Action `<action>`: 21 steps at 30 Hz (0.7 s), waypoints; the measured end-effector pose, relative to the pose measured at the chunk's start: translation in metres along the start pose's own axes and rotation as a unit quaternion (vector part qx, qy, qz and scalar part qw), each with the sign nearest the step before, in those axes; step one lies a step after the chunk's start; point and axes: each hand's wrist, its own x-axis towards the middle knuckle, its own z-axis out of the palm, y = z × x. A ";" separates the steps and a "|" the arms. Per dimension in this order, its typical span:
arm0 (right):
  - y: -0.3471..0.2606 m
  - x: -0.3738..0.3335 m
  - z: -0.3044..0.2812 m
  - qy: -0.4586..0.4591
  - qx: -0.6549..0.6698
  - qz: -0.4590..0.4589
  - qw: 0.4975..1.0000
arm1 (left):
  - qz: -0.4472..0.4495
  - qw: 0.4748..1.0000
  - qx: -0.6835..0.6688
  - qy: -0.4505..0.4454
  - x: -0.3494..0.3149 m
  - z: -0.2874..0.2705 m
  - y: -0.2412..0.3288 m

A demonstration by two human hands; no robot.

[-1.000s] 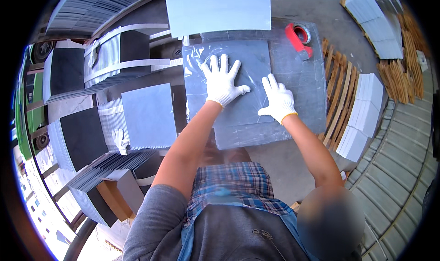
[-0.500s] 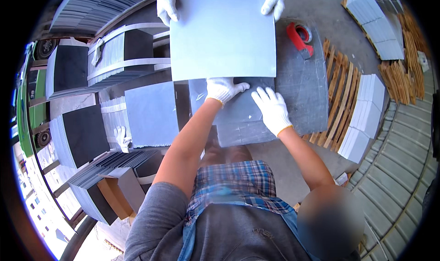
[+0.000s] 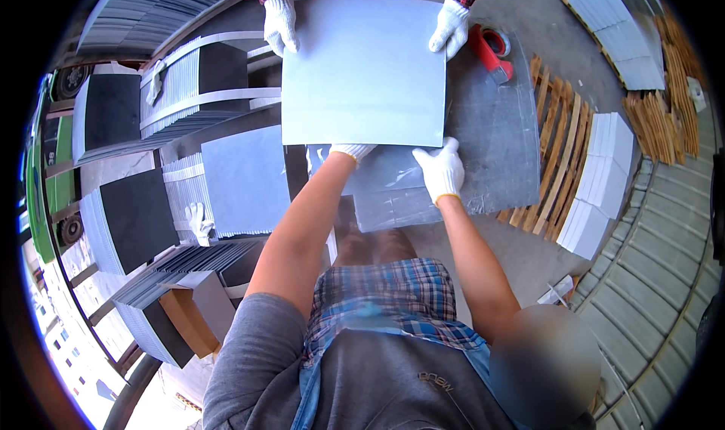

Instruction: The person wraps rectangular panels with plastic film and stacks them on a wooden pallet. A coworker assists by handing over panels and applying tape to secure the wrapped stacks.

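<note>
A pale grey-white flat sheet [image 3: 362, 75] lies over the dark work table [image 3: 491, 143]. A co-worker across the table grips its far corners with two white-gloved hands, the co-worker's left-side hand [image 3: 281, 26] and right-side hand [image 3: 451, 28]. My left hand [image 3: 353, 151], in a white knitted glove, reaches under the sheet's near edge; its fingers are hidden there. At the sheet's near right corner is my right hand [image 3: 442, 171], also gloved, palm down on the table, thumb spread from the fingers. Plastic film with creases shows on the table near me.
A red tape dispenser [image 3: 491, 52] rests on the table's far right. Stacks of grey panels [image 3: 245, 180] fill the left, with a loose glove [image 3: 199, 222] and an open cardboard box [image 3: 192, 317]. To the right stand a wooden pallet [image 3: 559, 143] and white stacks [image 3: 596, 188].
The sheet has come toward me with the co-worker's hands, its near edge now covering most of my left hand. My right hand has shifted slightly, its thumb now spread beside the sheet's corner.
</note>
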 end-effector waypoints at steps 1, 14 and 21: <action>-0.012 -0.004 -0.002 -0.015 0.039 0.025 0.999 | 0.007 1.000 0.003 0.000 -0.001 0.002 -0.003; 0.011 0.008 0.018 -0.171 0.553 0.114 0.808 | -0.018 0.997 0.078 -0.023 -0.001 -0.013 0.013; 0.034 0.023 -0.014 -0.345 0.529 0.179 0.754 | -0.032 0.998 0.059 -0.021 -0.002 -0.011 0.013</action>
